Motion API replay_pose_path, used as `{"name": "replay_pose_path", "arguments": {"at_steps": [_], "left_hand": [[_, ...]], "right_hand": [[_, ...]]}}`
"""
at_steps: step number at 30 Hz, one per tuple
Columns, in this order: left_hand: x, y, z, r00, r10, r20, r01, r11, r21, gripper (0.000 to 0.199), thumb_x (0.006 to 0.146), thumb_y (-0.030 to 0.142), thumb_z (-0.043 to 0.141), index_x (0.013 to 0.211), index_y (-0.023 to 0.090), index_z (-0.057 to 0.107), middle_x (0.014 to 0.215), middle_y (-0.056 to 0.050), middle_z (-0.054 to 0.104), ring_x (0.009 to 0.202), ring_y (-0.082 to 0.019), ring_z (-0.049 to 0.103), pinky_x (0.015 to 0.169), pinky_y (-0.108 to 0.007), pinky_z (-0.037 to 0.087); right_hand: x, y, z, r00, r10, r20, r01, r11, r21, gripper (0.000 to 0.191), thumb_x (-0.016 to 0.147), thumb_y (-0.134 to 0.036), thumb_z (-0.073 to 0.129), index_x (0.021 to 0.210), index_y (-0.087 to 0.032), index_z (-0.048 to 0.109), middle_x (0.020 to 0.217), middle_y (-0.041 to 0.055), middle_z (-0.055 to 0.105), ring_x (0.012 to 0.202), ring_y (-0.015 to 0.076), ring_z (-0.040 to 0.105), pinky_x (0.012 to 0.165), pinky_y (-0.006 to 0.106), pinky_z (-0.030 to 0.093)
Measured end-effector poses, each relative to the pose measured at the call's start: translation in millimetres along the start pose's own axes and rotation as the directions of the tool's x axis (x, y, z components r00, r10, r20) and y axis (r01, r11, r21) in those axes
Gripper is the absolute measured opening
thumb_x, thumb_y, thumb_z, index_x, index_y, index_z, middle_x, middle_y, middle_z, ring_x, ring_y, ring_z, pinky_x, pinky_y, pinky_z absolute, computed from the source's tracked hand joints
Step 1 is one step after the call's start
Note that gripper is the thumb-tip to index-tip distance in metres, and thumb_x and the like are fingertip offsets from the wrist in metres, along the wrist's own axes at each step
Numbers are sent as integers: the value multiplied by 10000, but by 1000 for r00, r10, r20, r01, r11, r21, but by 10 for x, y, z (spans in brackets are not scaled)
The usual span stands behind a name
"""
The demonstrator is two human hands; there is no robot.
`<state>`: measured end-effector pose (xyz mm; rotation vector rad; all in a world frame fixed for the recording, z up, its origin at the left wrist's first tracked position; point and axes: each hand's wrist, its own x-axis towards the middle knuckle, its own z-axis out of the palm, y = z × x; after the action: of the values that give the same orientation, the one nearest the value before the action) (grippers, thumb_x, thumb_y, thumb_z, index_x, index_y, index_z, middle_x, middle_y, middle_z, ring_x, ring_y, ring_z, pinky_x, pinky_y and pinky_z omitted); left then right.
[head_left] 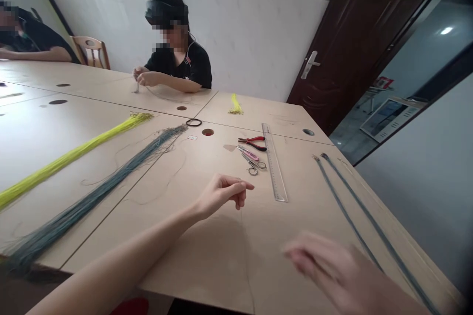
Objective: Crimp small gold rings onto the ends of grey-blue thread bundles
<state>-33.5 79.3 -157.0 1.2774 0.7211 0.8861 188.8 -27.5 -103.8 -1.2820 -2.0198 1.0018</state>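
Observation:
My left hand (225, 192) is above the middle of the table, its thumb and fingers pinched together with the index finger extending to the right. A thin thread (243, 236) hangs from this pinch and runs down towards the table's near edge. My right hand (321, 266), smeared by motion, is lower and to the right. Its fingers look curled together, but what they hold, if anything, cannot be made out. Just beyond my left hand lie small scissors (253, 163), a pink-handled cutting tool (249, 153), red-and-black pliers (254, 142) and a clear ruler (274, 165).
A teal thread bundle (107, 184) and a yellow one (77, 158) lie on the left; thin teal bundles (365, 216) lie on the right. A black ring (194, 122) and table holes (208, 132) are farther back. Across the table, a co-worker (181, 59) handles thread.

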Motion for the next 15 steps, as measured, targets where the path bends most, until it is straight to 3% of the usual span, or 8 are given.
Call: {"name": "replay_pose_path", "arguments": {"at_steps": [2, 6, 11, 15], "left_hand": [[-36, -6, 38, 995, -26, 95, 23, 999, 39, 345, 823, 326, 584, 552, 117, 627, 523, -36, 557, 586, -143, 557, 591, -258, 441], [-75, 38, 80, 971, -103, 215, 78, 990, 121, 312, 819, 292, 560, 562, 128, 621, 502, -10, 560, 476, -108, 503, 568, -258, 418], [-83, 63, 100, 960, -178, 214, 131, 967, 219, 383, 830, 272, 503, 470, 145, 531, 443, -1, 530, 426, -90, 449, 505, -232, 357], [-84, 20, 106, 962, -211, 173, 164, 954, 250, 323, 805, 230, 504, 492, 151, 507, 454, 14, 507, 417, -87, 440, 454, -217, 326]], "right_hand": [[319, -20, -29, 999, -26, 24, 27, 997, -66, 178, 918, -306, 504, 895, -242, 669, 806, 0, 652, 733, 134, 603, 684, 280, 479], [794, 33, 99, 999, -51, -4, 51, 999, -14, 246, 933, -294, 446, 1064, -257, 651, 970, 26, 643, 876, 159, 615, 760, 295, 494], [850, 120, 275, 999, -34, -37, 36, 998, 57, 158, 882, -269, 535, 930, -217, 676, 899, 15, 635, 778, 132, 606, 726, 277, 500], [855, 172, 306, 998, 0, -66, 7, 993, 115, 88, 834, -215, 578, 780, -197, 645, 810, -2, 624, 740, 128, 590, 668, 259, 482]]}}
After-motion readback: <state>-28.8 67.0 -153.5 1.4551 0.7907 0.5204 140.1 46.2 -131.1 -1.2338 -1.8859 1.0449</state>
